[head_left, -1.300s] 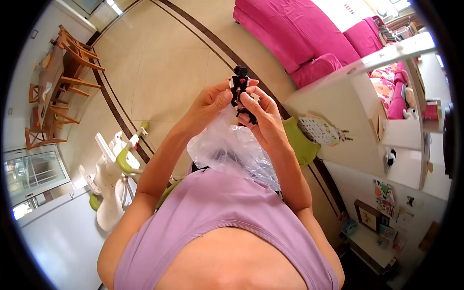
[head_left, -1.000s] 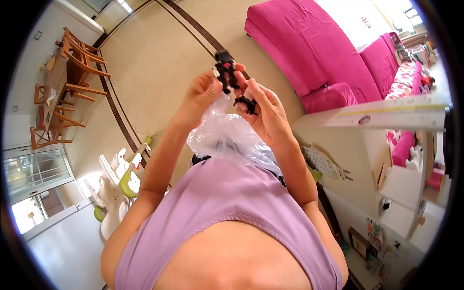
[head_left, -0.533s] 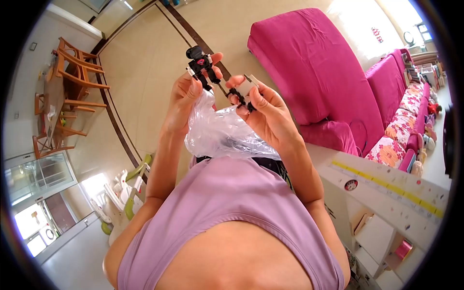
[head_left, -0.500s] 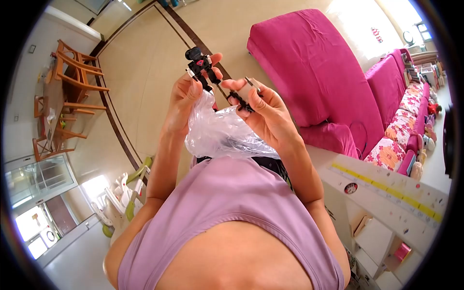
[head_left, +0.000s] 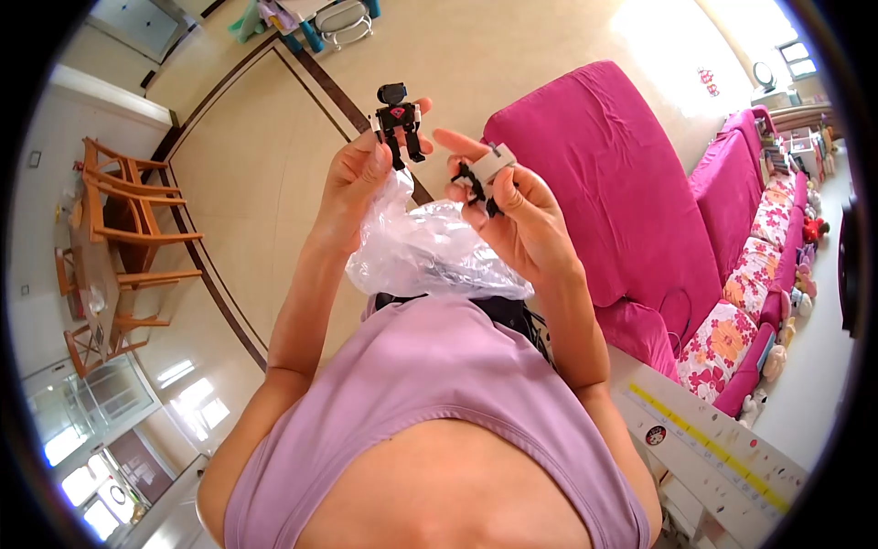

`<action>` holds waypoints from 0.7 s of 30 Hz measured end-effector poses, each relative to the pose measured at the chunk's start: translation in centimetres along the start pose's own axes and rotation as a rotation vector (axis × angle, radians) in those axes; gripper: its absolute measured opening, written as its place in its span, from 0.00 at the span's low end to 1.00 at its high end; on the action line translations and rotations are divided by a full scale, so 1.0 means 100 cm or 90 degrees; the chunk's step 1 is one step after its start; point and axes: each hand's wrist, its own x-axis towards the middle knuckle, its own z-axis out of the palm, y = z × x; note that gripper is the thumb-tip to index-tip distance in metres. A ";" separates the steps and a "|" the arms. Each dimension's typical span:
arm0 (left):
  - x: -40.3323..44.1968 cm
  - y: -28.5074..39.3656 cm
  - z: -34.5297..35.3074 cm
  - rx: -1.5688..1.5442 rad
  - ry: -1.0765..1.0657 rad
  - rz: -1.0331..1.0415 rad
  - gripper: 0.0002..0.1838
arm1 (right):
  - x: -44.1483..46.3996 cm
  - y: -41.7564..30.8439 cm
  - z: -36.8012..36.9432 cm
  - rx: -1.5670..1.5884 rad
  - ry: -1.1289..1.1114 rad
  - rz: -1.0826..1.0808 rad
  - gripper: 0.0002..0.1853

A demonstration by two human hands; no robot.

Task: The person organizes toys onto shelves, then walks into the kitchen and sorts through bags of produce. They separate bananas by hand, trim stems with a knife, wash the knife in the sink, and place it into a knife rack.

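Worn on the head, facing forward and down, wide-angled; very near the lavender top (head_left: 412,357) at six o'clock; farther from the left hand (head_left: 355,178) toward eleven, right hand (head_left: 523,209) past one, pink sofa (head_left: 594,183) at two.

Black toy figure (head_left: 399,119), with white arm parts and a pinkish-red chest mark, is upright, gripped by the left fingers (head_left: 377,163). Pale block (head_left: 495,163) and black pieces (head_left: 470,179) are held together in the right fingers (head_left: 512,198). Clear plastic bag (head_left: 416,245), crumpled, extends below the figure, its top against the left fingers.
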 end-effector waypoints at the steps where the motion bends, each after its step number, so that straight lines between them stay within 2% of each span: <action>1: 0.016 0.004 -0.009 -0.003 -0.016 -0.005 0.20 | 0.017 -0.003 -0.003 -0.014 0.007 -0.009 0.28; 4: 0.059 0.006 -0.032 -0.027 -0.039 -0.023 0.21 | 0.066 -0.014 -0.020 -0.044 -0.003 -0.020 0.27; 6: 0.088 0.003 -0.043 -0.049 -0.040 -0.038 0.22 | 0.099 -0.020 -0.035 0.027 -0.049 -0.012 0.17; 9: 0.129 -0.003 -0.053 -0.017 -0.010 -0.018 0.23 | 0.144 -0.026 -0.054 0.096 -0.040 -0.011 0.19; 12: 0.177 -0.005 -0.061 0.014 -0.007 0.025 0.24 | 0.192 -0.047 -0.061 0.065 0.016 0.011 0.20; 14: 0.216 -0.009 -0.069 0.004 -0.022 0.039 0.24 | 0.227 -0.065 -0.068 0.072 -0.009 0.005 0.18; 16: 0.259 -0.009 -0.074 -0.040 0.001 0.020 0.23 | 0.263 -0.088 -0.074 -0.041 0.038 0.033 0.17; 18: 0.305 -0.010 -0.076 0.029 0.040 0.076 0.32 | 0.303 -0.111 -0.086 -0.046 0.043 0.017 0.15; 21: 0.365 -0.007 -0.083 0.013 0.025 0.058 0.37 | 0.353 -0.147 -0.106 -0.097 0.032 -0.008 0.11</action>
